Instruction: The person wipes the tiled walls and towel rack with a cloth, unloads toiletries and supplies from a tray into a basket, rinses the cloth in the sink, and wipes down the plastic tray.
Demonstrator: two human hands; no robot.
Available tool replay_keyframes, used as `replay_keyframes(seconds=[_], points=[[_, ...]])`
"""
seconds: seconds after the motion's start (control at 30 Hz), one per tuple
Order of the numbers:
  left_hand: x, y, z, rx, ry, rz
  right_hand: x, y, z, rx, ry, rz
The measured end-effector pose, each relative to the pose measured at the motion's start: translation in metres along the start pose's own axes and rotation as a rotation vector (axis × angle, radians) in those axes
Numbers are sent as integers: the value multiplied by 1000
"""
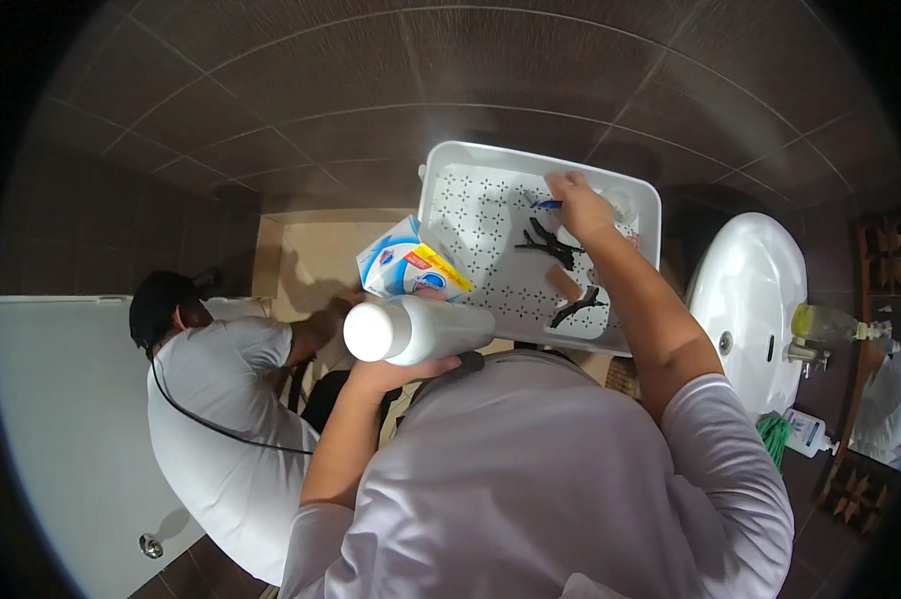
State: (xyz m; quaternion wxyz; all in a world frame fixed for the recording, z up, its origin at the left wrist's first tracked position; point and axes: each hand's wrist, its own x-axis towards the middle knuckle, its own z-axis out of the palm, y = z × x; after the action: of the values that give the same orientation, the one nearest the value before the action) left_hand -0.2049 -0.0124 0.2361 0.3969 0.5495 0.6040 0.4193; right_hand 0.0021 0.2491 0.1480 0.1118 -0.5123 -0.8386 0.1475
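Note:
My left hand [400,373] is wrapped round a large white bottle [425,330], which lies tilted with its cap toward the left. Just above it is a white, blue and yellow box [412,262]. Over the right part of a white tray [435,190] with a patterned bottom, my right hand [580,208] has its fingers bent down at a small blue item [547,205]. Black hair clips [550,245] and a brown piece [564,284] lie in the tray below that hand. Another black clip [576,307] rests near the tray's lower edge.
A co-worker [221,399] in a white shirt and black cap crouches at the left, one arm reaching toward the cardboard box [320,250]. At the right stands a white sink [755,299], with soap bottles [808,431] beside it. A tiled wall is behind the tray.

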Motion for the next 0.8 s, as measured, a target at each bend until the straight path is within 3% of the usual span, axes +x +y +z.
replay_keyframes(seconds=[0.03, 0.13, 0.27, 0.43, 0.57, 0.63, 0.67, 0.73, 0.8], points=[[0, 1, 0, 3, 1, 0, 3, 5, 10, -83, -15, -101], [-1, 2, -1, 52, -36, 43, 6, -13, 2, -274, -205, 8], [-4, 2, -3, 81, -31, 48, 2, -13, 0, -355, -247, -33], [-9, -1, -5, 81, -5, 51, -10, 4, -4, 71, -120, -48], [-8, -2, -5, 31, 1, 33, -4, 0, -20, 72, -86, 56], [-6, -3, -5, 3, 3, 32, -2, 9, -17, 195, 191, -105], [-5, -4, -4, -4, 1, 27, 1, 11, -17, 193, 192, -102], [-2, -4, -3, -10, -2, 23, 4, 13, -17, 283, 181, -348], [1, -3, -2, -9, 0, 60, 1, 9, -7, 273, 96, -348]])
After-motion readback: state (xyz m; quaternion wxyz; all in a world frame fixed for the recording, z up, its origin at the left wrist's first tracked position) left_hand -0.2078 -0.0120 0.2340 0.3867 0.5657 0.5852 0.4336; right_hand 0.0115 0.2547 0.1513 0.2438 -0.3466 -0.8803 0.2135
